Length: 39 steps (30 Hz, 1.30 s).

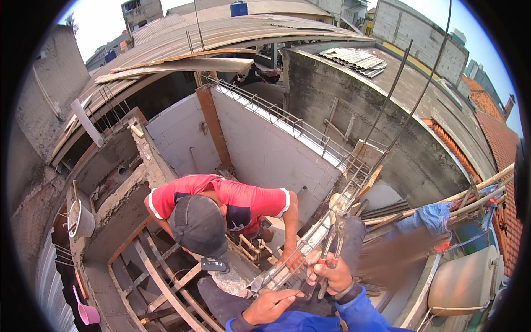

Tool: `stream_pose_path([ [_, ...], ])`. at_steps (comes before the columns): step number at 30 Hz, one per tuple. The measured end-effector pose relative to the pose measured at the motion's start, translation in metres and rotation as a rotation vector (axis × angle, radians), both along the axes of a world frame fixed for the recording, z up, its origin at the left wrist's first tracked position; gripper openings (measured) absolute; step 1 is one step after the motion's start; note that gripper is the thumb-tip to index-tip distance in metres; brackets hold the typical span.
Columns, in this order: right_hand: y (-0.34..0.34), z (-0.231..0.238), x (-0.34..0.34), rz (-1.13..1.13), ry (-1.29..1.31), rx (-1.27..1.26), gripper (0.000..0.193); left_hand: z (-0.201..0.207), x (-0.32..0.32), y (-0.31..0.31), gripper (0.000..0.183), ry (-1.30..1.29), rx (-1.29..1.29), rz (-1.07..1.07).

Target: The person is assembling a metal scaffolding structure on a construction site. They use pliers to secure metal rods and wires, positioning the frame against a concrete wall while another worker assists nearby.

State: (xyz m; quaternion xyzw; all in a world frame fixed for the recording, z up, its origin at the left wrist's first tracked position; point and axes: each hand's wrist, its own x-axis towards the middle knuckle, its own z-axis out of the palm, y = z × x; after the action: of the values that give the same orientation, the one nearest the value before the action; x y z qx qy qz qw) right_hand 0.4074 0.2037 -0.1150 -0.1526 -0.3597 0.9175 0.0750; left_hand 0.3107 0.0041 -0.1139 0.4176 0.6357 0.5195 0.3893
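Note:
My right hand (332,274) is closed around a pair of long-handled pincers (338,239), their worn metal head pointing up and away from me. Just left of it, my left hand (271,306) has thumb and forefinger drawn together near the tool's lower end; anything between them is too small to make out. Both hands are over the near end of a long steel rebar cage (317,228) lying along the wall top. Across from me a co-worker (221,202) in a red shirt and dark cap bends down, one hand (290,257) at the cage.
Wooden formwork strips (166,279) span the drop at lower left. Upright rebar rods (412,110) rise at right. A bucket (82,218) and a pink dipper (88,314) are at left. A big tan container (463,279) and blue cloth (426,219) are at right.

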Motion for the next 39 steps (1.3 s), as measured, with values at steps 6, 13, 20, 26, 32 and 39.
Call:
stream_pose_path([
  [6,-0.005,-0.008,-0.002,-0.012,0.016,-0.128,0.017,-0.001,0.002,0.003,0.022,0.037,0.153,0.075],
  [13,-0.013,-0.005,-0.007,-0.121,-0.072,0.17,0.014,0.007,0.001,0.002,0.021,0.111,-0.043,0.14],
  [20,-0.022,0.01,-0.003,-0.042,-0.032,0.091,0.015,0.01,0.015,0.004,0.018,0.231,0.036,0.207],
  [26,-0.011,0.022,0.012,-0.179,0.011,0.074,0.011,0.04,0.031,0.0,0.023,0.014,0.013,0.185],
  [32,-0.011,0.028,0.006,-0.27,0.109,0.081,0.013,0.044,0.048,-0.005,0.02,0.108,0.039,0.173],
  [39,-0.024,0.022,0.009,-0.235,0.068,0.025,0.01,0.072,0.007,-0.03,0.017,0.311,-0.103,0.361],
])
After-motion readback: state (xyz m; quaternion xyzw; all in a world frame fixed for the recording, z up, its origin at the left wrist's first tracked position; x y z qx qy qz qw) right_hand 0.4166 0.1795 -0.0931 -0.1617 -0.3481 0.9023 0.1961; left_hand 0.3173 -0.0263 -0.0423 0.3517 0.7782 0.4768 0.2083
